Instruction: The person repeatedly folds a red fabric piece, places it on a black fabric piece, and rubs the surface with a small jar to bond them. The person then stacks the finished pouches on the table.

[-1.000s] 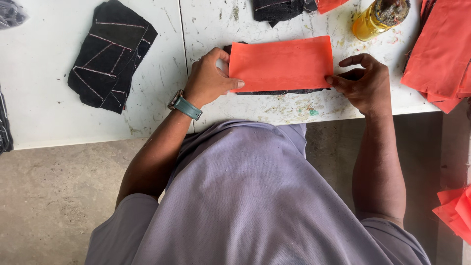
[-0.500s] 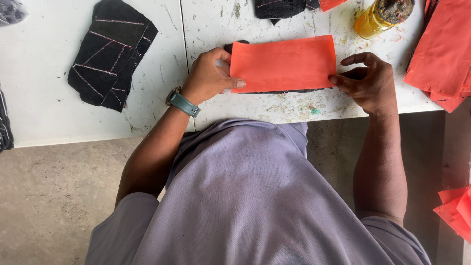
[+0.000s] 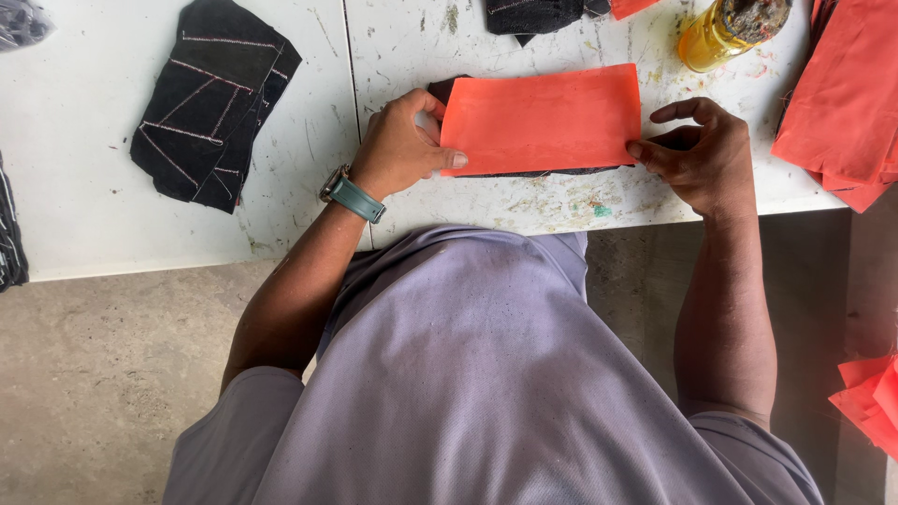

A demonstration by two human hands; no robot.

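An orange rectangular fabric piece (image 3: 543,120) lies flat on the white table (image 3: 94,224), on top of a black fabric piece (image 3: 445,89) whose edges peek out at its left and bottom. My left hand (image 3: 398,148) pinches the orange piece's left edge with thumb and fingers. My right hand (image 3: 697,150) grips its lower right corner. A teal watch (image 3: 354,194) sits on my left wrist.
A stack of black stitched fabric pieces (image 3: 213,101) lies at left. More orange fabric (image 3: 847,103) is piled at right, a yellow glue jar (image 3: 725,30) stands at the top right, and dark fabric (image 3: 533,14) lies at the top edge. Orange scraps (image 3: 870,402) sit on the floor.
The orange piece has been shifted slightly down and to the right over the black piece. Both hands have kept hold of its ends.
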